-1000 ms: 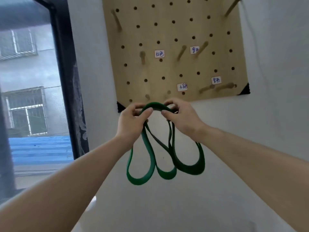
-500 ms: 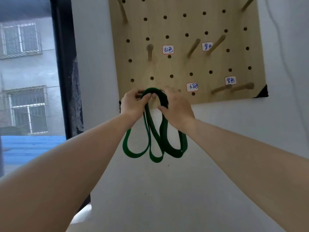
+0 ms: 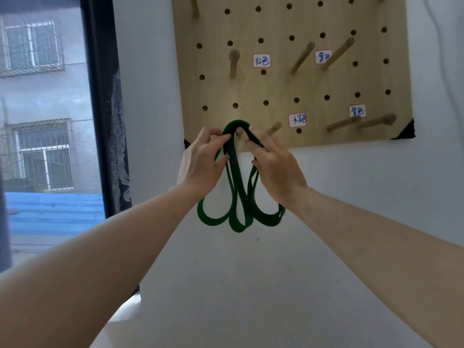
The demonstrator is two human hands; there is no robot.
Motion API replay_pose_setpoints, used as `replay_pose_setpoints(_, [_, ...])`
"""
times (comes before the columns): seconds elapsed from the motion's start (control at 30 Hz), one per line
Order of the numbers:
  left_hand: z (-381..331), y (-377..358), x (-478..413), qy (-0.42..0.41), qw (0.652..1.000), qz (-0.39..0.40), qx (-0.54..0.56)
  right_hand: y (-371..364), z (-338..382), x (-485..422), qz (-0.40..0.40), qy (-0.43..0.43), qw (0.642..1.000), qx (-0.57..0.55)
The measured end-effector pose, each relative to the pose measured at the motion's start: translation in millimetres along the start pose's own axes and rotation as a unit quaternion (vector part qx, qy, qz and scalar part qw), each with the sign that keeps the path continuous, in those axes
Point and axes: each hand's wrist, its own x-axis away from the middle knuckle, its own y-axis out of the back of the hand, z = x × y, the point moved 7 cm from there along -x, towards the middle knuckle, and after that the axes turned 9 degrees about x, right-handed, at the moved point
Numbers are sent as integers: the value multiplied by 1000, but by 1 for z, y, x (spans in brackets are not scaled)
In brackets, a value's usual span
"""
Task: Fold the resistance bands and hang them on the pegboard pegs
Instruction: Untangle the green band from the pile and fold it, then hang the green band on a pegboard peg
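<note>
White wall ahead of us, with a wooden pegboard [image 3: 296, 79] mounted above our hands and a dark-framed window [image 3: 50, 109] off to the left hand's side. Our left hand [image 3: 200, 163] and right hand [image 3: 273, 168] each pinch the top of the folded green resistance band [image 3: 238, 197], fingers closed on the bunched strands. Its top arch sits over the end of a wooden peg [image 3: 239, 132] between our hands; whether it rests fully on the peg we cannot tell. A second peg [image 3: 274, 128] juts just beyond the right hand's fingers, beside a handwritten label [image 3: 297, 120]. Below our hands the loops hang free in three lobes. We judge the band light, limp and springy, likely to unfold if released early, so best held at the gathered top, all strands together.
</note>
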Motion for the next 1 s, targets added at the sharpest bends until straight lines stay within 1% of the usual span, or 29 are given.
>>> replay_pose_setpoints(0.1, [10, -9, -7, 34, 996, 66, -39, -11, -4, -4, 60, -30, 998, -1])
replay_pose_setpoints(0.17, [18, -18, -11, 77, 988, 126, -45, -19, -7, -9, 129, -50, 990, -9])
replay_pose_setpoints(0.23, [24, -26, -13, 107, 977, 178, -50, -28, -12, -14, 206, -76, 975, -32])
replay_pose_setpoints(0.27, [25, -28, -13, 114, 973, 195, -52, -30, -13, -17, 237, -84, 967, -42])
replay_pose_setpoints(0.33, [26, -29, -12, 123, 969, 209, -43, -30, -15, -18, 271, -88, 957, -55])
replay_pose_setpoints(0.43, [26, -25, 1, 125, 970, 208, -23, -25, -17, -11, 278, -84, 955, -57])
replay_pose_setpoints(0.6, [7, -5, 41, 107, 977, 183, 19, -10, -10, 22, 269, -65, 960, -54])
replay_pose_setpoints(0.67, [-5, 0, 65, 112, 974, 193, 46, 2, -3, 44, 251, -53, 964, -77])
replay_pose_setpoints(0.73, [-18, 1, 98, 123, 966, 223, 55, 13, 7, 74, 231, -39, 967, -103])
replay_pose_setpoints(0.8, [-28, -4, 142, 157, 944, 283, 59, 17, 19, 116, 250, -43, 957, -140])
replay_pose_setpoints(0.9, [-46, -17, 227, 202, 898, 386, 60, 18, 42, 197, 333, -56, 922, -189])
replay_pose_setpoints(1.0, [-69, -32, 324, 252, 851, 452, 91, 12, 63, 291, 432, -80, 877, -197])
